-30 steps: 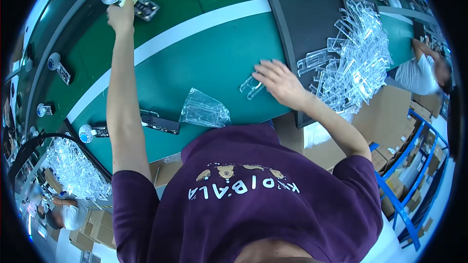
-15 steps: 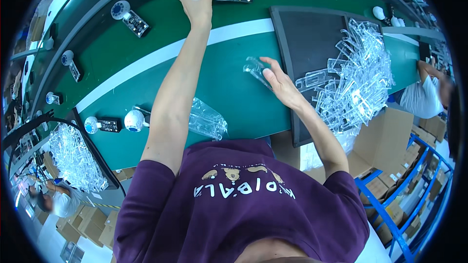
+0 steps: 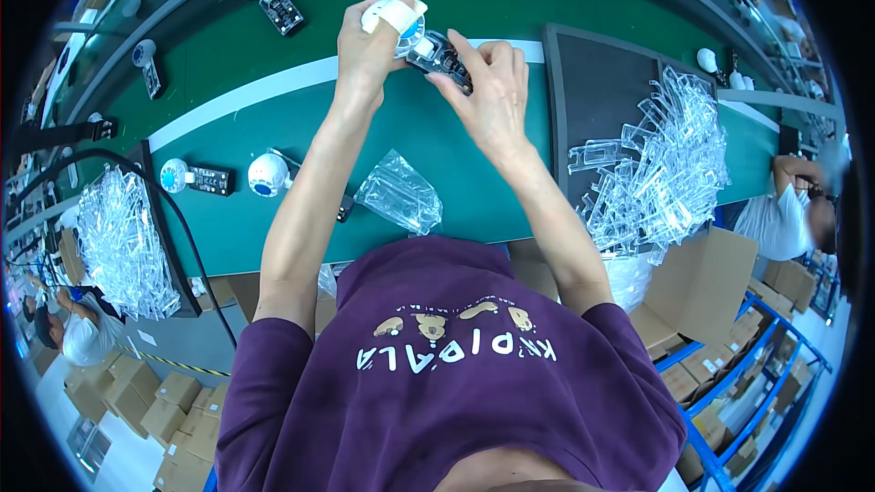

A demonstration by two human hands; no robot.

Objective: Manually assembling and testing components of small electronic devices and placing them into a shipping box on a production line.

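My left hand (image 3: 360, 59) grips a white ball-shaped camera (image 3: 412, 35) with a blue face, above the pale line on the green bench. A black circuit board (image 3: 442, 56) sticks out from the camera toward my right hand (image 3: 497, 96). The right thumb and fingers pinch a clear plastic shell against the board's sides. How far the shell sits around the board is hard to make out. Nearer to me, a second white camera (image 3: 267, 175) lies left of my left forearm, and a clear plastic bag (image 3: 401, 193) lies between my forearms.
A black tray (image 3: 602, 73) at the right holds a heap of clear plastic shells (image 3: 670, 159); another heap (image 3: 128, 246) lies at the left. Similar cameras with boards (image 3: 273, 2) rest along the green belt. Cardboard boxes (image 3: 702, 282) and a blue rack (image 3: 775, 355) stand at the lower right.
My left hand has brought the camera nearer to me and slightly right. My right hand has moved up and left with the clear shell, meeting the circuit board.
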